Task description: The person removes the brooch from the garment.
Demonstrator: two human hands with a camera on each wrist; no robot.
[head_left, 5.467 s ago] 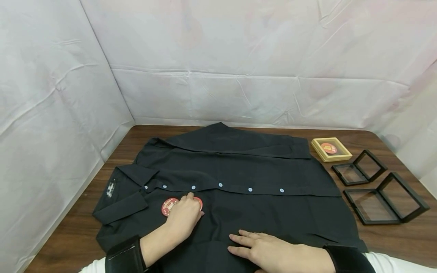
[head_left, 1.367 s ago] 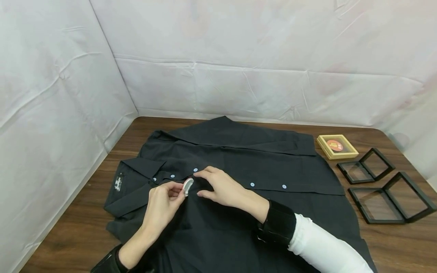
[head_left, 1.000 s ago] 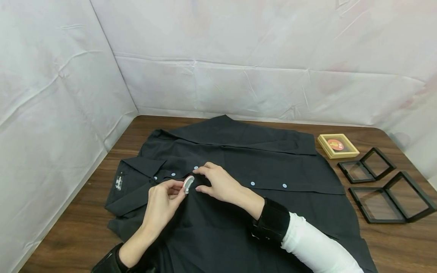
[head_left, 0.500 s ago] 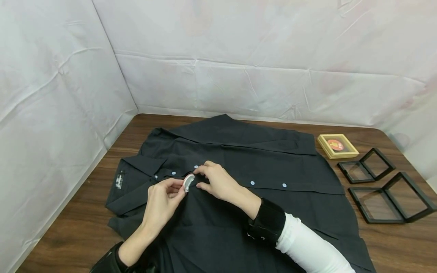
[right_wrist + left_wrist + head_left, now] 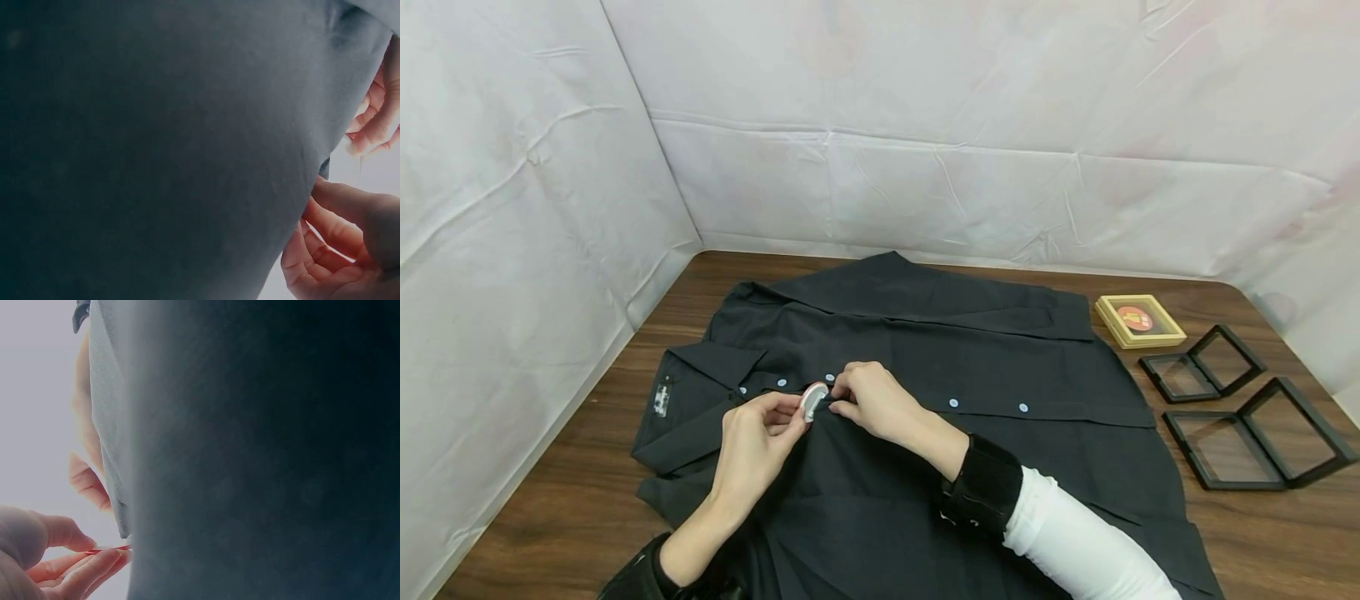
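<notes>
"Logging the desk (image 5: 572, 467), quick: what's on it?"

"Dark shirt (image 5: 895, 492), covers most. Black frames (image 5: 1262, 452) at its three o'clock, yellow box (image 5: 1138, 321) at two."

"Hands?"

"Left hand (image 5: 762, 440) grips round badge (image 5: 813, 401) by its edge, pale back showing, about nine o'clock from shirt's middle. Right hand (image 5: 880, 404), at badge's three o'clock, seems to pinch shirt cloth."

"Step?"

"My read: fitting badge to cloth. Next move calls for steady grips on both and careful alignment; whatever's on the badge's back is too small to tell."
</notes>
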